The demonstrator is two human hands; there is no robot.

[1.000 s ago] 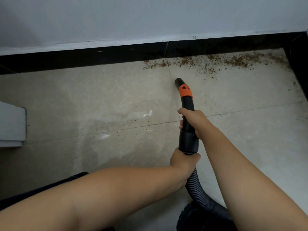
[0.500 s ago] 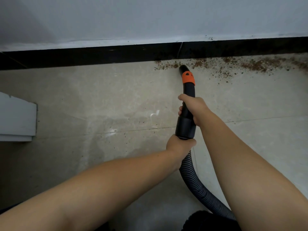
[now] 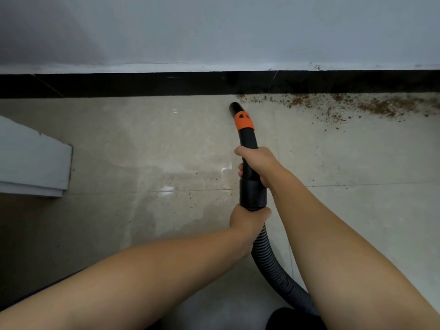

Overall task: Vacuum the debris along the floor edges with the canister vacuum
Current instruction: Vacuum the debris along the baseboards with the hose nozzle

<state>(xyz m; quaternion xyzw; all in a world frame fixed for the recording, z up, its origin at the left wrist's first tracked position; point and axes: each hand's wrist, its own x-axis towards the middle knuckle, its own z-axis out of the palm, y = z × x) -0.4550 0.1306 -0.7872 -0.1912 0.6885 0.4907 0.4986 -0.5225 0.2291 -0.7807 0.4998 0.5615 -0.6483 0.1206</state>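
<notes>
Black curved plastic vacuum wand (image 3: pixel 247 144), gripped by right hand (image 3: pixel 260 164) and left hand (image 3: pixel 247 220) for steering, noses toward brown crumbly debris (image 3: pixel 333 104) along the black skirting (image 3: pixel 142 84).

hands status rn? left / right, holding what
Left hand: closed around the ribbed hose, just below the black cuff.
Right hand: closed around the black wand tube, below the orange collar.

I see a pale grey wall (image 3: pixel 214 27) across the top, with a black skirting band (image 3: pixel 119 84) along its foot. Below the band lies glossy beige tile floor (image 3: pixel 142 151), faintly streaked. A light grey panel (image 3: pixel 31 160) sits left, below the band.
</notes>
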